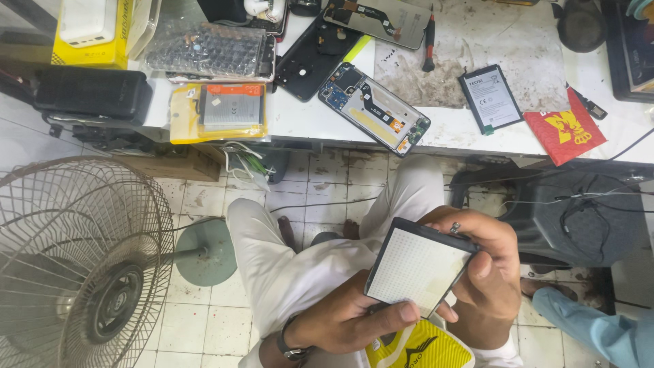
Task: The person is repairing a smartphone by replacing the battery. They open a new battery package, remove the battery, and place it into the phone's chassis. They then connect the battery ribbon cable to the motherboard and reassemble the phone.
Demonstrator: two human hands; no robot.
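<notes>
1. Low in the frame, over the person's lap, both hands hold a phone screen panel (417,267), a flat rectangle with a dark frame and a pale dotted face, tilted with one corner up.
2. The left hand (347,317) grasps the panel from below: its thumb lies along the lower edge and its fingers are curled under the back. A watch sits on that wrist.
3. The right hand (487,266) is clasped around the panel's right side, fingers wrapped over the upper right corner, with a ring on one finger.
4. Just beneath the hands lies a yellow packet (421,347) with black markings.
5. Above the knees, on the white workbench (306,119), an opened phone (375,108) shows its circuit boards, well apart from the hands.
6. A loose battery (490,97) lies to its right, near a red packet (565,129) at the bench edge.
7. A black back cover (310,58) and a red-handled screwdriver (428,42) lie farther back on the bench.
8. A standing fan (78,266) fills the left side, on the tiled floor (204,320).
9. Another person's blue sleeve (593,327) shows at the lower right corner.
</notes>
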